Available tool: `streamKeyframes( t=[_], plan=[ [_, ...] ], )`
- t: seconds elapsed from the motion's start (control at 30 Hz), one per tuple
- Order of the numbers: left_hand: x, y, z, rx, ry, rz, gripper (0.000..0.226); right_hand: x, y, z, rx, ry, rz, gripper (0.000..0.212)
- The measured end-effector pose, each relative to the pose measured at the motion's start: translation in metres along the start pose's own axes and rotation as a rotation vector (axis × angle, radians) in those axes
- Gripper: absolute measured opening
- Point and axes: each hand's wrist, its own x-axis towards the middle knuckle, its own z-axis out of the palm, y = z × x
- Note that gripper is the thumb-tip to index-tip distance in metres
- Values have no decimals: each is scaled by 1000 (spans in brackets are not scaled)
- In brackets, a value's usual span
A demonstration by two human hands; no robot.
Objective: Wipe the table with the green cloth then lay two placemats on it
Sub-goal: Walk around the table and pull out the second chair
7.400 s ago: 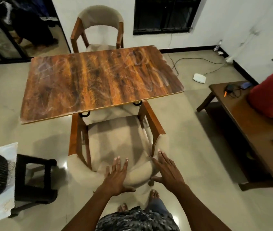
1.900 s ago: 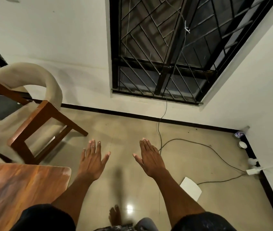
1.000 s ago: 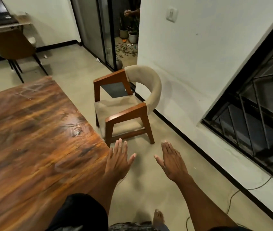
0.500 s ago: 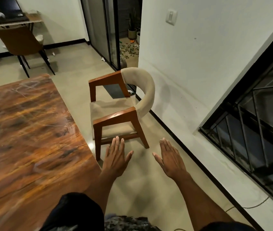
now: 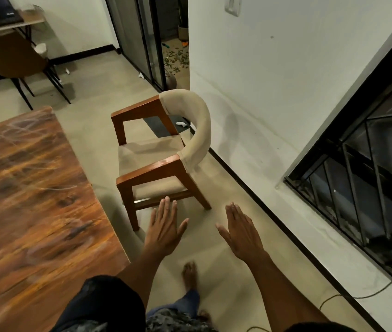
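Neither the green cloth nor any placemat is seen in this view. Bare wood of the table (image 5: 34,200) fills the left of the frame. Left hand (image 5: 165,227) and right hand (image 5: 241,232) are held out flat at lower centre, fingers straight, nothing grasped, before the chair (image 5: 161,152). Cloth is judged soft and light, best bunched in one palm; placemats are best taken by an edge.

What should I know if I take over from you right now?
Left hand: open, fingers straight, holding nothing.
Right hand: the same.
Both hover over the floor near the wooden armchair with a beige padded back.
The brown wooden table on the left shows streaks, so it may already be wiped.
The green cloth and both placemats are out of view.
Left: find the placemats and lay two.
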Motion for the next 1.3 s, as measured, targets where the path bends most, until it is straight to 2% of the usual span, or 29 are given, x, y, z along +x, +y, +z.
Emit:
streamKeyframes(
  t=[0.37, 0.7, 0.93, 1.13, 1.3],
  plan=[
    [111, 19, -36, -24, 7, 20, 125, 98, 31, -64, -23, 55, 34, 129],
    [173, 46, -44, 7, -1, 55, 128, 150, 69, -80, -47, 35, 54, 122],
    [220, 68, -51, 5, 43, -17, 105, 211, 100, -113, -64, 3, -51, 127],
    [252, 98, -72, -75, 106, -122, 125, 268, 120, -157, -56, 42, -191, 120],
    [258, 116, -74, -105, 107, -215, 126, 297, 137, -169, -89, 18, -264, 119]
  ],
)
